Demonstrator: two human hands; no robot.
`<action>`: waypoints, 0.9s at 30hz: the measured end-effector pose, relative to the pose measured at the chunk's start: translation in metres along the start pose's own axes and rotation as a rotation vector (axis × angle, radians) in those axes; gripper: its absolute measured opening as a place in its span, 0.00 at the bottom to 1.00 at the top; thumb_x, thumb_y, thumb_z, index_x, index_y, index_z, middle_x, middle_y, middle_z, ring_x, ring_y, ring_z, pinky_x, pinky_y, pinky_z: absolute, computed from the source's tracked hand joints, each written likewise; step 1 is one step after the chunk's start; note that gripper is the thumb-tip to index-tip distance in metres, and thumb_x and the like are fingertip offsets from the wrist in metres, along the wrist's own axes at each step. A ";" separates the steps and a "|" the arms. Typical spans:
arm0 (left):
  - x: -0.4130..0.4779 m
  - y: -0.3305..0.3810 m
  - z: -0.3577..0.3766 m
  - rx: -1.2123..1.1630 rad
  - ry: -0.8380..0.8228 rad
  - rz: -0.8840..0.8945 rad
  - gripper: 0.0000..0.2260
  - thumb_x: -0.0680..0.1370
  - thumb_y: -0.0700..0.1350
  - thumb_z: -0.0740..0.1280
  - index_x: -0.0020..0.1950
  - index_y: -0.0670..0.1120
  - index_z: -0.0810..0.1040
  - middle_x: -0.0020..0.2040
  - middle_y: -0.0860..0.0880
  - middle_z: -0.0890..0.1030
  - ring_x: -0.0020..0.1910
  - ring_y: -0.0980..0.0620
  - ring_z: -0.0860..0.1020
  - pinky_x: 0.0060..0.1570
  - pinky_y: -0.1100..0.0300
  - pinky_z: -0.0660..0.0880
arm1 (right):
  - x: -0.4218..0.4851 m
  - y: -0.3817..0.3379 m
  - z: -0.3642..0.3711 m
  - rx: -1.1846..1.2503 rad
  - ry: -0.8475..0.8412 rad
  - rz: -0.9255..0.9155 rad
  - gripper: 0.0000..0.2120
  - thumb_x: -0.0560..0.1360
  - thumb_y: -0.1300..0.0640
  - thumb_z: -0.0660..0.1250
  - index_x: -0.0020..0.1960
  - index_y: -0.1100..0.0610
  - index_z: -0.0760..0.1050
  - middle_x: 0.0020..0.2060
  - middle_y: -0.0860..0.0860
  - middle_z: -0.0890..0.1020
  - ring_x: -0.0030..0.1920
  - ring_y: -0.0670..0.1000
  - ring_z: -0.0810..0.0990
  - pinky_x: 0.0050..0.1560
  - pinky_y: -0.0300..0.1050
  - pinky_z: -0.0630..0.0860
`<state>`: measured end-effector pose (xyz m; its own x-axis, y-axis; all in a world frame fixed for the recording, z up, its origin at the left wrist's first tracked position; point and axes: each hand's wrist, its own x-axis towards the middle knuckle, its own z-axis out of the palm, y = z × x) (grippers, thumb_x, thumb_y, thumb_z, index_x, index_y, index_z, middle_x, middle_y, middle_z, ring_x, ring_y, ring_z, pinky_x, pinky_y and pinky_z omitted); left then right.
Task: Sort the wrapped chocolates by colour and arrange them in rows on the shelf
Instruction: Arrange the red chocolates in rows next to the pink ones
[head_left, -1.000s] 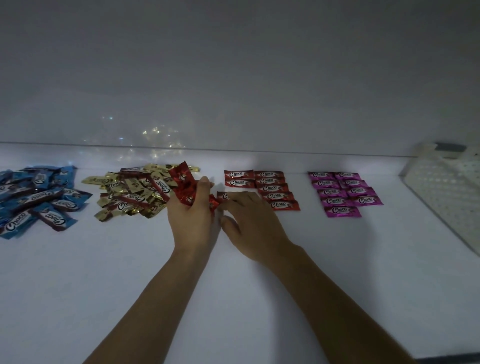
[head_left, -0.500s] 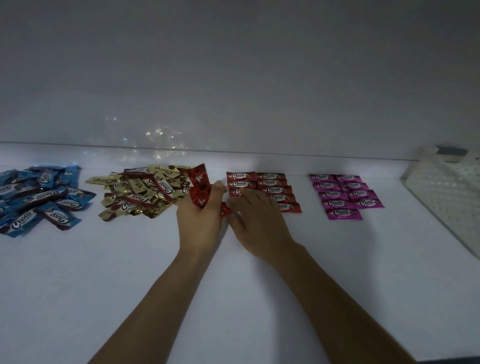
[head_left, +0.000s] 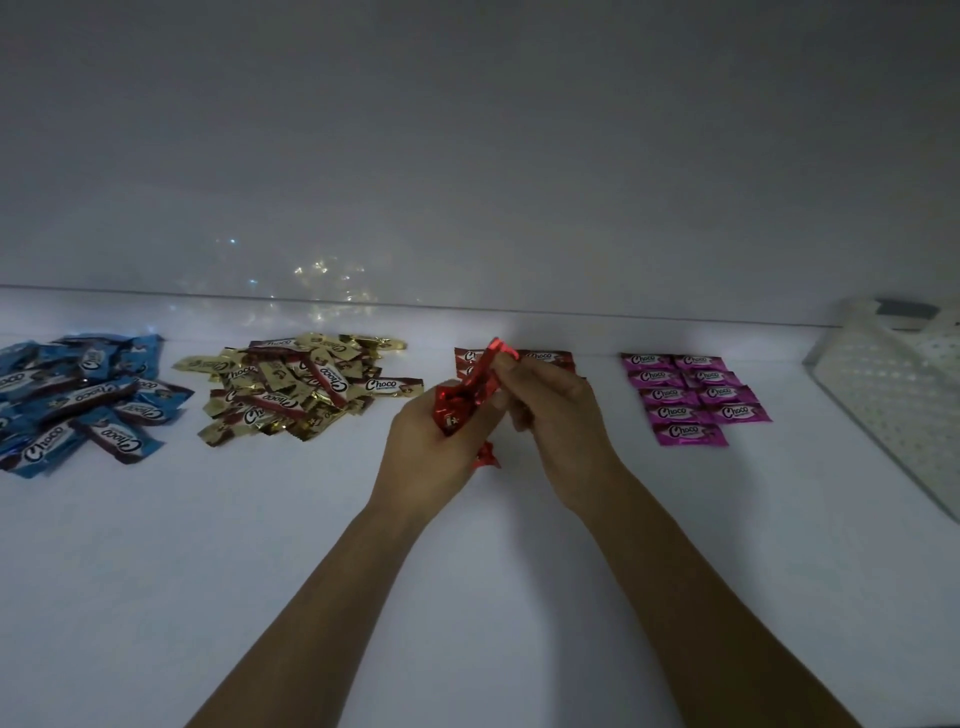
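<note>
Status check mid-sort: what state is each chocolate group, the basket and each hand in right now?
blue chocolates: loose heap.
gold chocolates: loose heap.
red rows: laid flat, partly hidden by hands.
pink chocolates: flat in neat rows.
left hand: grips red bunch.
right hand: pinches one red chocolate of that bunch.
white basket: contents not visible.

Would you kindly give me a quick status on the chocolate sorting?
Left hand grips red bunch. Right hand pinches one red wrapper. Red rows partly hidden.
</note>
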<state>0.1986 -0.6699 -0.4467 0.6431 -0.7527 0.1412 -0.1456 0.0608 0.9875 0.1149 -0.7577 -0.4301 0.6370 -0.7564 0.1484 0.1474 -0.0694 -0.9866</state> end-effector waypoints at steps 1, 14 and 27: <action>0.000 0.000 -0.001 -0.033 0.021 -0.004 0.13 0.76 0.50 0.69 0.36 0.44 0.76 0.23 0.52 0.75 0.23 0.54 0.74 0.29 0.62 0.71 | 0.001 0.000 -0.002 0.051 0.022 0.024 0.15 0.78 0.58 0.64 0.32 0.55 0.75 0.24 0.48 0.72 0.26 0.45 0.68 0.31 0.38 0.66; 0.001 0.010 -0.007 -0.307 0.148 -0.073 0.10 0.80 0.44 0.64 0.44 0.40 0.80 0.34 0.49 0.83 0.21 0.56 0.72 0.22 0.65 0.69 | 0.000 -0.005 -0.002 0.089 -0.016 0.056 0.08 0.74 0.69 0.66 0.48 0.58 0.74 0.28 0.50 0.76 0.28 0.48 0.71 0.27 0.39 0.66; 0.000 0.012 -0.003 -0.359 0.294 -0.021 0.10 0.79 0.36 0.64 0.38 0.42 0.76 0.25 0.52 0.78 0.23 0.59 0.75 0.24 0.66 0.71 | 0.002 -0.006 -0.007 -0.028 0.159 0.043 0.06 0.74 0.66 0.65 0.39 0.60 0.76 0.31 0.52 0.82 0.27 0.44 0.76 0.28 0.32 0.69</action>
<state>0.1986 -0.6673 -0.4351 0.8363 -0.5417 0.0839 0.1059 0.3098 0.9449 0.1096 -0.7633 -0.4243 0.5140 -0.8524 0.0959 0.1003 -0.0513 -0.9936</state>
